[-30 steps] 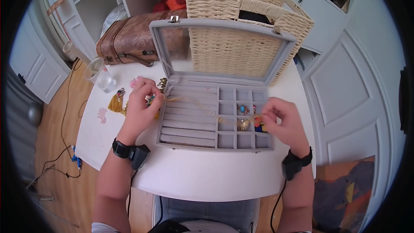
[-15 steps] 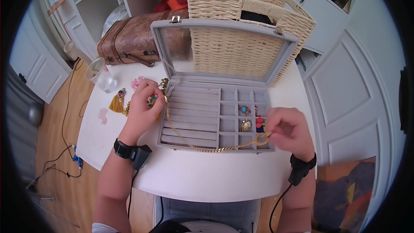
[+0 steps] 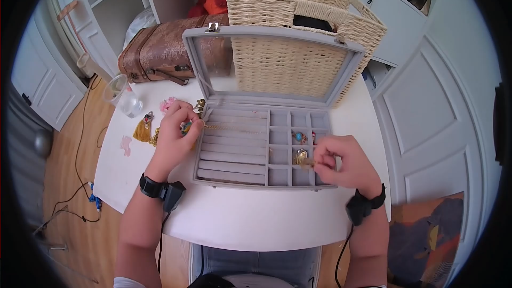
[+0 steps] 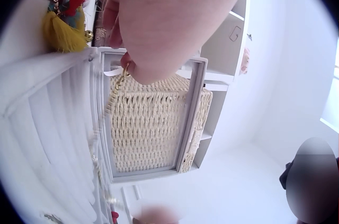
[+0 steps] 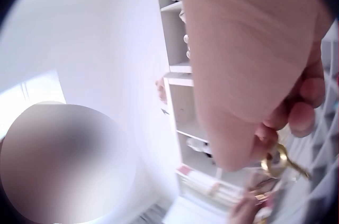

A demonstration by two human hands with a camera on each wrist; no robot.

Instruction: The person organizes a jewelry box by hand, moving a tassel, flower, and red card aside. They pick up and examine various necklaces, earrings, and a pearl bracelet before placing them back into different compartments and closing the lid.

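A gold chain [image 3: 226, 126] stretches over the grey jewelry box [image 3: 233, 148], blurred in its middle. At the box's left edge my left hand [image 3: 178, 128] pinches one end between thumb and fingers; the left wrist view shows the chain links [image 4: 115, 96] running down from the fingertips. My right hand [image 3: 346, 160] pinches the other end above the right compartments, where the right wrist view shows a gold ring clasp [image 5: 266, 167] at the fingertips. A turquoise-beaded piece [image 3: 298, 137] and a gold-toned piece [image 3: 301, 156] lie in compartments. The glass lid [image 3: 274, 66] stands raised.
Left of the box lie a yellow tassel piece [image 3: 142, 129] and pink pieces [image 3: 125, 145]. Clear plastic cups [image 3: 129, 105] stand near the table's left edge. A brown case [image 3: 160, 48] and a woven basket [image 3: 266, 10] stand behind the box.
The chain hung in a low curve over the box's front edge half a second ago; now it lies higher, across the ring rolls. My right hand has shifted slightly left; my left hand has barely moved.
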